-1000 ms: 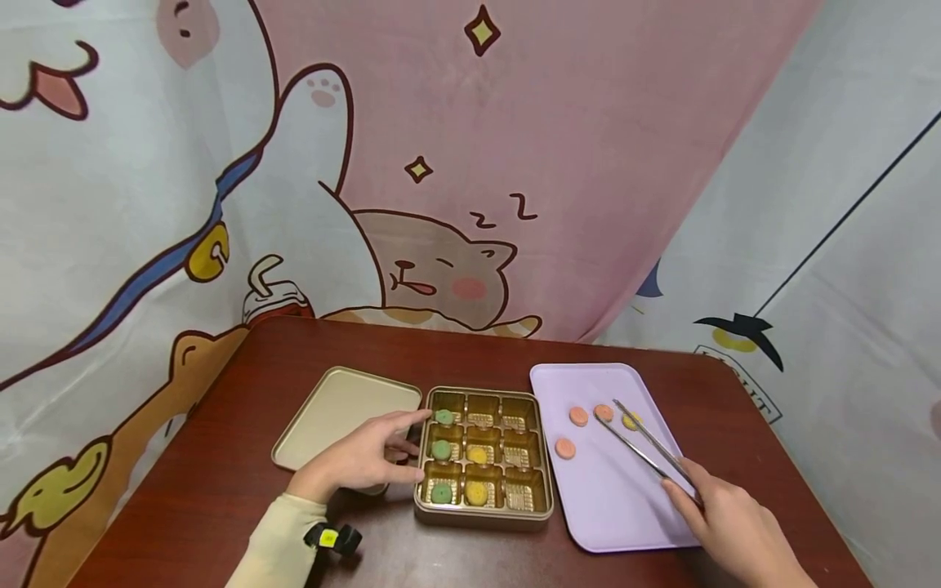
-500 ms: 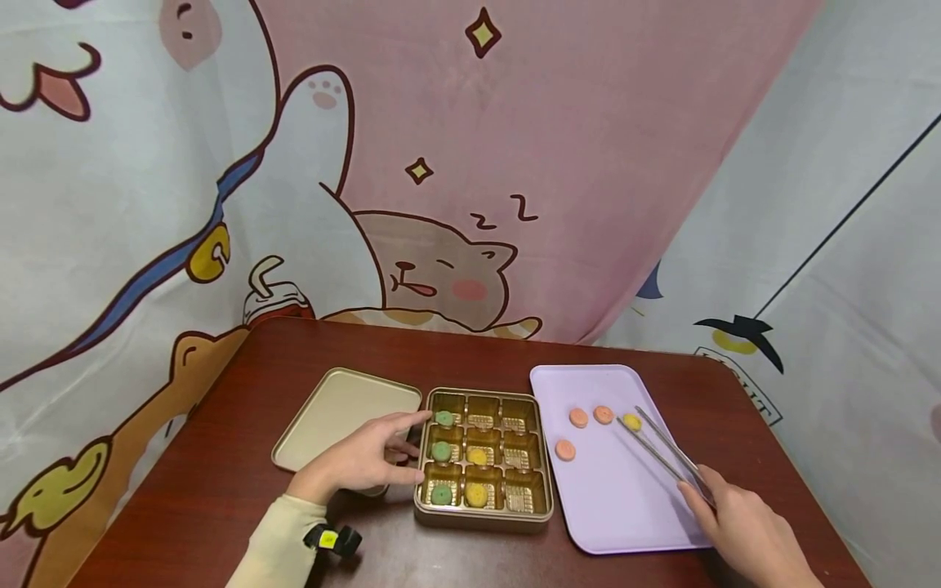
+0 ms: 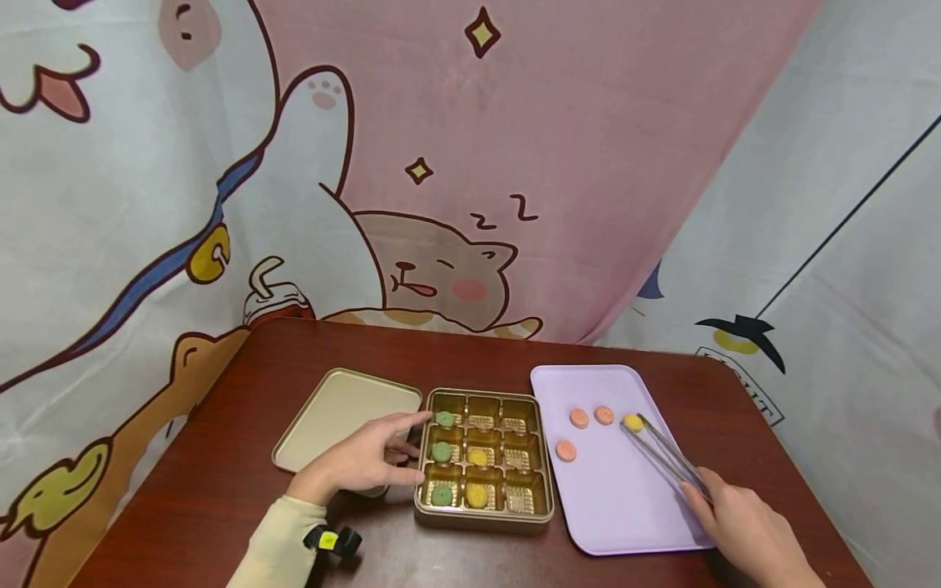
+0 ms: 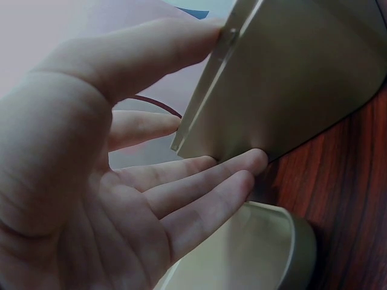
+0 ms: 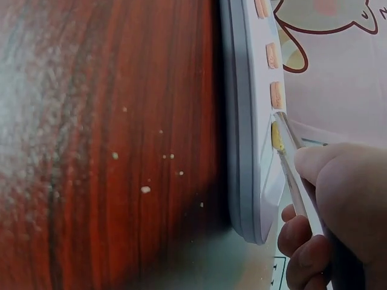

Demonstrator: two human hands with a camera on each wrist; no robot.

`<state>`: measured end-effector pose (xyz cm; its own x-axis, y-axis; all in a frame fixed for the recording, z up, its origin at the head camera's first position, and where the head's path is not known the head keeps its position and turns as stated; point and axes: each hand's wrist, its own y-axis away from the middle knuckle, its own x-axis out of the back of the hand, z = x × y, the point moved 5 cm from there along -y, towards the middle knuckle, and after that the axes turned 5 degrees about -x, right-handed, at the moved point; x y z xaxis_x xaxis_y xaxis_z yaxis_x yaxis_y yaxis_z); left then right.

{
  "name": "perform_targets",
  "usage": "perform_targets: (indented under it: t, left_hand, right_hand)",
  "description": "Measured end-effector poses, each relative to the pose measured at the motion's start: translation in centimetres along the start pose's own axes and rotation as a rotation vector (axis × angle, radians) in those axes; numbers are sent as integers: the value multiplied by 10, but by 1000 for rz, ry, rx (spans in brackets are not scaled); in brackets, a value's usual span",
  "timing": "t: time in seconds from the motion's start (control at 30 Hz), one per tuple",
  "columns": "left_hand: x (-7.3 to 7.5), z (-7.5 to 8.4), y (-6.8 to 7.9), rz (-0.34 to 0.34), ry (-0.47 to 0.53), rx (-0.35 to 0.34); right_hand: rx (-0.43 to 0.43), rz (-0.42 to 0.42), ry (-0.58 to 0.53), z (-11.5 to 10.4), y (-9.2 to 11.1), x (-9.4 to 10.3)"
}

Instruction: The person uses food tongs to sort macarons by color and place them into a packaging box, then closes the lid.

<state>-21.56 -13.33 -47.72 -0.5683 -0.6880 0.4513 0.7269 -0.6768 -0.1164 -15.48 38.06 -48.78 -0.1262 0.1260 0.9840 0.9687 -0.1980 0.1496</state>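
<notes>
My right hand [image 3: 750,523] grips metal tongs [image 5: 289,128] over the lilac tray [image 3: 610,498]. Their tips stand on either side of a yellow macaron [image 3: 632,423], which sits on the tray. Several orange-pink macarons [image 3: 566,450] lie to its left. My left hand [image 3: 360,457] touches the left side of a gold tin [image 3: 485,518], thumb and fingers spread and loosely extended. Green macarons [image 3: 442,496] fill the tin's left column of compartments, one in each. Yellow macarons [image 3: 476,495] sit in the front and middle compartments of its centre column.
A flat gold lid [image 3: 341,412] lies left of the tin, partly under my left hand. Crumbs [image 5: 146,190] dot the dark wooden table [image 3: 220,506]. A cartoon-printed cloth [image 3: 588,163] hangs behind the table.
My right hand has moved slightly right with the tongs, from near an orange-pink macaron to the yellow one, and the tips have drawn closer together. My left hand stays still.
</notes>
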Motion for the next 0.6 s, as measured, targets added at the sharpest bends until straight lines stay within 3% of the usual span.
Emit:
perform_targets:
  t: [0.6]
  left_hand:
    - [0, 1, 0, 0, -1, -6]
  right_hand:
    - [6, -18, 10, 0, -4, -3]
